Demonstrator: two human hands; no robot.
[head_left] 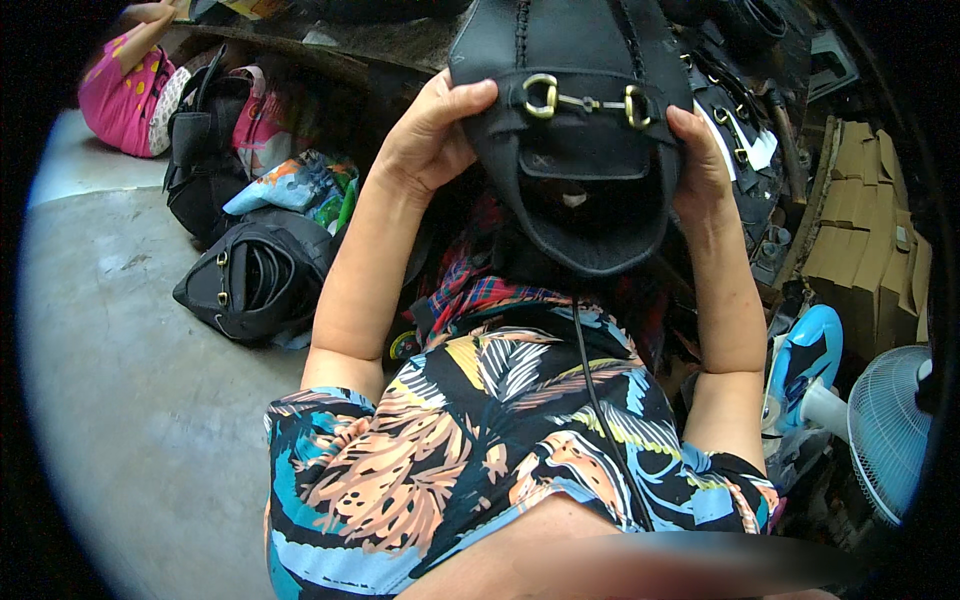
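Note:
A black leather loafer upper [580, 45] is raised close in front of me, with its dark opening toward my chest. A gold horsebit [588, 103] spans a strap across it, and stitched seams run up from there. My left hand [430, 135] grips its left edge, with the thumb on top and the other fingers hidden behind. On the opposite edge my right hand [703, 165] holds it the same way. Right of that hand, more black pieces with gold bits [735, 125] lie by a white piece.
On the grey floor [110, 350] at left sit a bundle of black loafer uppers [260, 280], a black bag [205, 140] and colourful cloth [300, 190]. Someone in pink dotted clothing [125, 95] is at far left. At right are cardboard boxes [865, 220] and a fan [890, 430].

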